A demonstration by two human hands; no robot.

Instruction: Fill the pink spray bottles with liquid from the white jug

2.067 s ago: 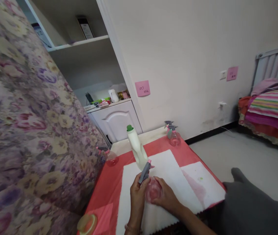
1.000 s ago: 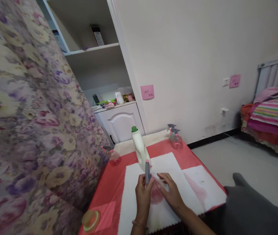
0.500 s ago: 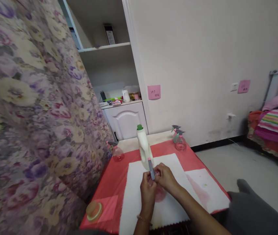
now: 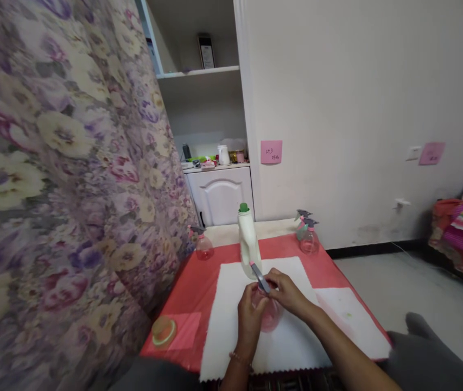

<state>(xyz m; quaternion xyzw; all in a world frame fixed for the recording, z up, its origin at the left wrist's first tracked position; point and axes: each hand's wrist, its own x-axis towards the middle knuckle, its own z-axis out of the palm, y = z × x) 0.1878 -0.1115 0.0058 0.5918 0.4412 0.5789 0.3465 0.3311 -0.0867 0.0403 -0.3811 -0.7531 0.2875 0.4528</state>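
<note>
A clear pink spray bottle [image 4: 271,319] stands on the white cloth, with a grey trigger head [image 4: 260,278] on top whose pink nozzle points away and to the left. My left hand [image 4: 249,310] is closed round the bottle's shoulder from the left. On the right, my right hand [image 4: 289,293] pinches at the bottle's neck, just under the trigger head. Its fingertips partly cover the collar, so the fit there is hidden. Just behind the trigger head stands a tall pale-green jug [image 4: 248,239] with a green cap.
Another spray bottle [image 4: 204,247] stands at the table's far left, and two more, including a pink one [image 4: 309,241], at the far right. A round tape roll [image 4: 163,331] lies front left. A second white cloth [image 4: 351,320] covers the right side. A floral curtain [image 4: 105,217] hangs along the left.
The trigger head has turned, its nozzle end swinging to the left relative to the bottle. Both hands stay on the bottle. My view has shifted a little to the left.
</note>
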